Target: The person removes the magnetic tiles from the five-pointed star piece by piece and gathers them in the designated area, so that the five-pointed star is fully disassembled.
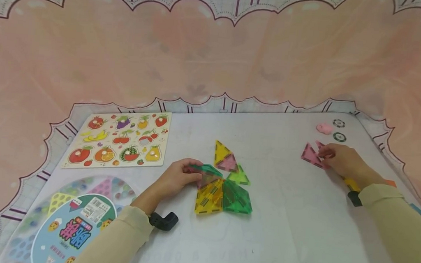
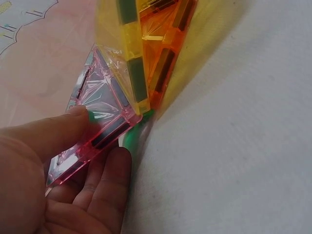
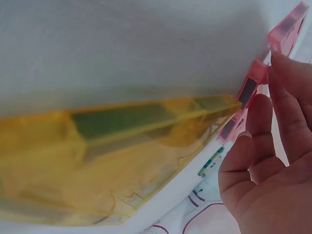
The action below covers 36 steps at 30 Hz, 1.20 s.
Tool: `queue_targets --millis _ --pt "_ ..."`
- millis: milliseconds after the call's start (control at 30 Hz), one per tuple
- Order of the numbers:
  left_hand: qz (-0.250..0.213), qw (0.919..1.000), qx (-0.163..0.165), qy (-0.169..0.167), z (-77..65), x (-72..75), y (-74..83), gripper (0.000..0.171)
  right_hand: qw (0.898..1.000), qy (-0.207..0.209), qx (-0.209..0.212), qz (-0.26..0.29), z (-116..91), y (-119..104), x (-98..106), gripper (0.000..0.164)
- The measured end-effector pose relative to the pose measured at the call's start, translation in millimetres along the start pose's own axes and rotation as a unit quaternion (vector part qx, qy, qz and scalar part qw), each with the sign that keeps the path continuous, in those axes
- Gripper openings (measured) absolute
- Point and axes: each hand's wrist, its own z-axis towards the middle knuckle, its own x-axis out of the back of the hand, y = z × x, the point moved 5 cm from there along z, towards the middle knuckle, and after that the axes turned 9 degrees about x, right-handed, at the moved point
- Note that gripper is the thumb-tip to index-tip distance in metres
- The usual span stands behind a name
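My left hand pinches a pink triangle magnetic tile, thumb on its face and fingers behind. That tile stands against yellow tiles and green tiles joined in a cluster; an orange tile shows among them. On the right, my right hand pinches at a pink triangle tile, its fingertips partly hiding it. Beside it is another pink triangle tile. Under the right wrist lies a yellow tile, large in the right wrist view.
Behind the cluster lie a yellow triangle, a pink tile and a lime tile. A fruit puzzle board and a round game package are at left. A pink pig figure and two round chips sit at back right.
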Motion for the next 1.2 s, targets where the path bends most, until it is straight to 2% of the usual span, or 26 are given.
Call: queue_targets --millis 333,433,533,633,733,833,900,1067,1200 --pt "-0.008 1.0000 0.004 -0.001 -1.2 0.9 -1.1 0.029 1.000 0.015 0.013 0.000 -1 -9 2 0.036" --pt "-0.013 0.9999 0.004 -0.005 -0.8 1.4 -1.6 0.029 0.999 0.031 0.019 0.019 -1 -27 6 0.040" --pt "-0.013 0.9999 -0.001 -0.006 -0.2 2.1 -1.1 0.029 0.998 0.030 0.049 0.026 5 -59 4 0.045" --pt "-0.012 0.9999 -0.005 -0.008 0.1 2.2 -0.6 0.030 0.995 0.012 0.095 0.025 17 -98 -11 0.046" --pt "-0.013 0.9999 -0.003 -0.011 0.1 2.5 -1.3 0.029 0.990 -0.020 0.133 0.036 35 -139 -35 0.046" --pt "-0.007 0.9999 -0.002 -0.008 -0.2 3.9 -2.2 0.029 0.985 -0.056 0.153 0.052 59 -179 -62 0.048" --pt "-0.001 1.0000 0.001 -0.006 -0.7 3.9 -2.9 0.030 0.984 -0.080 0.150 0.054 73 -200 -79 0.051" --pt "0.005 0.9999 0.004 -0.013 -1.2 0.3 -2.5 0.031 0.983 -0.119 0.136 0.034 92 -228 -109 0.064" --pt "0.003 0.9999 0.000 -0.017 0.2 1.5 -0.9 0.031 0.984 -0.109 0.144 0.004 98 -238 -115 0.072"
